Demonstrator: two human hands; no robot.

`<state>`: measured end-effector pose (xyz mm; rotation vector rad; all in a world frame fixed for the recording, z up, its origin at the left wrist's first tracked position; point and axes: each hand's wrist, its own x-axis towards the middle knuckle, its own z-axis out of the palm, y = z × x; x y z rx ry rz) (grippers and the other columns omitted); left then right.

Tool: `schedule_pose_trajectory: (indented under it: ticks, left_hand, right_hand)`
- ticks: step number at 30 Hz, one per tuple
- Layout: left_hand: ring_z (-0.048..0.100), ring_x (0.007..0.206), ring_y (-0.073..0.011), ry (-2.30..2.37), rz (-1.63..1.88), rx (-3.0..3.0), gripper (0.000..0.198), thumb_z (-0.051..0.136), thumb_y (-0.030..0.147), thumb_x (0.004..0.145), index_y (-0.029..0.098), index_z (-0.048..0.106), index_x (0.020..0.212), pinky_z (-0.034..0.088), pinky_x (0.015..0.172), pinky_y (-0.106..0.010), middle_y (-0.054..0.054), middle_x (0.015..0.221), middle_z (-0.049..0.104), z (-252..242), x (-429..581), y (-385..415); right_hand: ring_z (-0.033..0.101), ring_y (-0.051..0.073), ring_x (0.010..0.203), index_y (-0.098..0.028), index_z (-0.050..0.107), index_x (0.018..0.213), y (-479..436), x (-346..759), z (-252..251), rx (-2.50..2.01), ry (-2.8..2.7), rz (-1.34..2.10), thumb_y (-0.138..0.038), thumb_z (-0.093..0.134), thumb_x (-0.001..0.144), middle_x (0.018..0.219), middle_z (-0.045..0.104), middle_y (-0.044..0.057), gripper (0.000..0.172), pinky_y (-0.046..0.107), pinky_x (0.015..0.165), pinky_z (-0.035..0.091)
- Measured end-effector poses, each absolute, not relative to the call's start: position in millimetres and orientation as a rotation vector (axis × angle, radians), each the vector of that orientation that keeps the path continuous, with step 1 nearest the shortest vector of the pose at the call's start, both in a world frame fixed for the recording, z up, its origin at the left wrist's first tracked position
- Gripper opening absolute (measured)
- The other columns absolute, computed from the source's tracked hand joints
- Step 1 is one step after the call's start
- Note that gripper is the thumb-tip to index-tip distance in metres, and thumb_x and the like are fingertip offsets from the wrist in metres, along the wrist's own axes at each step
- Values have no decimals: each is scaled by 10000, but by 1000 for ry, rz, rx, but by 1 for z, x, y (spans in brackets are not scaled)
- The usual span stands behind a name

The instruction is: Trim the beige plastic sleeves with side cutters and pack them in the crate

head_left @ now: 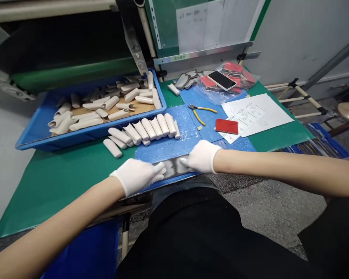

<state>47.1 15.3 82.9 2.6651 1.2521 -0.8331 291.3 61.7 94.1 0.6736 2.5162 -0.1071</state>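
Two grips in white cotton gloves, the left grip [137, 176] and the right grip [200, 156], lie open and apart, unclamped, on a flat dark grey metallic strip [173, 166] on a blue mat [163, 149] over the green worktop [61, 182]

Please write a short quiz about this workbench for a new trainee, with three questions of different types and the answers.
1. True or false: the left hand and the right hand both touch the dark strip on the blue mat.
2. What colour are the handles of the pliers? A: green, B: yellow, C: white.
3. What lies on the clear plastic bag at the far side of the bench?

Key: 1. True. 2. B. 3. A phone.
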Motion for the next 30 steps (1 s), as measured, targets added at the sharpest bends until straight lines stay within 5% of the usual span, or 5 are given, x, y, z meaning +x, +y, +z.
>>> schedule_pose_trajectory:
  ticks: [9,14,18,25,30]
  left_hand:
    - [722,679,-259,1270,-884,2637,493,284,474,1129,262,614,1428,378,558,-298,-92,855,774,79,28,2]
    - [763,760,-311,1541,-875,2669,579,267,530,1122,277,476,1599,392,557,-330,-135,1020,792,86,7,-1]
    - [773,881,-345,1621,-791,2608,571,227,525,1126,174,664,1236,467,651,-363,-161,1064,764,85,10,6]
    - [761,767,-356,1786,-710,2293,540,359,541,1095,132,458,1433,465,632,-346,-147,956,754,72,-22,1]
    - [758,813,-324,1679,-544,2314,551,227,592,1104,211,563,1320,442,646,-334,-112,960,751,63,-14,4]
  right_hand:
    - [764,322,921,-173,750,1225,58,314,95,784,2464,-132,-285,488,1062,937,795,162,329,370,708,455]
    - [745,308,839,-262,603,1431,59,341,100,1004,2636,-140,-599,431,1093,1044,787,131,507,358,691,446]
    - [718,337,965,-155,684,1174,67,340,93,1234,2627,-109,-545,454,1093,1079,741,192,460,371,729,452]
    - [697,265,860,-166,470,1478,82,368,47,1373,2415,-867,-428,632,1004,1033,744,103,566,331,737,466]
    - [692,235,920,-182,607,1213,77,358,54,1264,2486,-1146,-565,297,1123,1121,732,116,500,321,792,496]
